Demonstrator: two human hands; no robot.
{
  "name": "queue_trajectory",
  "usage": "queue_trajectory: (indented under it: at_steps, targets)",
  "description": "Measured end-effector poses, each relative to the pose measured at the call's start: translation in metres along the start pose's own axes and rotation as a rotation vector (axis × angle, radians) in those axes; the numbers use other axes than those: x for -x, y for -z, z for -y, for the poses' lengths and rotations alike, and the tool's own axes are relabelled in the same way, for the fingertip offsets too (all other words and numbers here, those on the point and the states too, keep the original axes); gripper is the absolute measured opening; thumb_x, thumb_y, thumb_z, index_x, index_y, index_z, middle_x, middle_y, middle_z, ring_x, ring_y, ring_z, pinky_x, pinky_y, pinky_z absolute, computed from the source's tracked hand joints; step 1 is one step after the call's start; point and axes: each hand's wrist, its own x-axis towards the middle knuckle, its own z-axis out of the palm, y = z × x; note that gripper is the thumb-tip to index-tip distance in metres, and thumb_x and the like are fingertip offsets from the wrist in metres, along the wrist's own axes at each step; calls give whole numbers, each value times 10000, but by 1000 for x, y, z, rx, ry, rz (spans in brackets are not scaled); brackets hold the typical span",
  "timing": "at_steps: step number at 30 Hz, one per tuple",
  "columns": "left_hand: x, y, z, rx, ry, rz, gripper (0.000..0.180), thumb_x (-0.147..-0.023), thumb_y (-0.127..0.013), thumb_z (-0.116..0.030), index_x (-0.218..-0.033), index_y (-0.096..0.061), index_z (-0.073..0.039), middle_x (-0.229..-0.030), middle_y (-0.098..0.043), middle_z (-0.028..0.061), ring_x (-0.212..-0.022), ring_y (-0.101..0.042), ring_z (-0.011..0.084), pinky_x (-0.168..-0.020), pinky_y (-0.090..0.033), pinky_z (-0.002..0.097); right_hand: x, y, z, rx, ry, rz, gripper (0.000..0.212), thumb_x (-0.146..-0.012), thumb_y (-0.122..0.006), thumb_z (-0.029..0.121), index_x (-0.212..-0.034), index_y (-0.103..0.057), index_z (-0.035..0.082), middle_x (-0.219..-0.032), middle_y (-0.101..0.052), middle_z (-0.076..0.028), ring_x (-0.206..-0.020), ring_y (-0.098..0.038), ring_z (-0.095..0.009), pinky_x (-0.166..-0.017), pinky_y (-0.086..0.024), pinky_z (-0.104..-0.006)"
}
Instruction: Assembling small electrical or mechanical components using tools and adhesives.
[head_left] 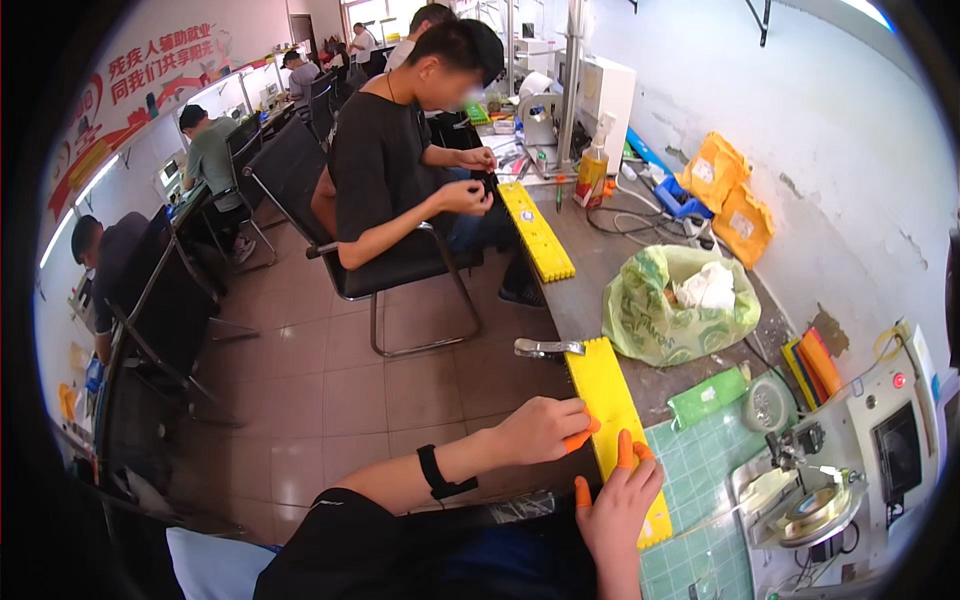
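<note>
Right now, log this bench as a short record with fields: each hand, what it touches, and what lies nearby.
left hand: rests on the edge of the yellow tray, orange finger cots on
right hand: lies on the same tray, nearer its close end
tray: long, flat on the bench
beside tray: green cutting mat, green plastic bag
far along bench: a seated person, second yellow tray

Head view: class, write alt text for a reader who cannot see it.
Both hands, the left hand and right hand, with orange fingertip covers, rest on a long yellow tray at a workbench edge. A seated co-worker works behind.
</note>
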Motion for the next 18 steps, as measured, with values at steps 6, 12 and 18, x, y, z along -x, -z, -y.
queue_trajectory:
  at_steps: [6, 12, 18]
  targets:
    - [-2, -4, 7, 42, 21, 54, 108, -898, -686, -127, -991, -681, -73, -884, -626, 79, -731, -674, 279, -629, -552, 374, -4, 2, 3, 55, 20, -13, 918, -744, -826, 159, -1509, -355, -31, -1348, -431, -292, -1221, -408, -487, -1092, -325, -576]
    - [4, -11, 13, -77, -59, 87, 169, -862, -702, -99, -1023, -675, -59, -925, -611, 80, -718, -657, 249, -628, -549, 346, -4, 0, 0, 57, 23, -24, 914, -741, -830, 169, -1503, -365, -28, -1350, -434, -287, -1224, -406, -487, -1094, -323, -577]
    - [10, -8, 9, -155, -95, 29, 201, -833, -703, -83, -1032, -678, -73, -947, -618, 61, -692, -636, 224, -620, -537, 338, -2, -1, -2, 39, 29, -22, 891, -748, -823, 193, -1493, -392, -38, -1345, -443, -306, -1230, -395, -493, -1097, -309, -605]
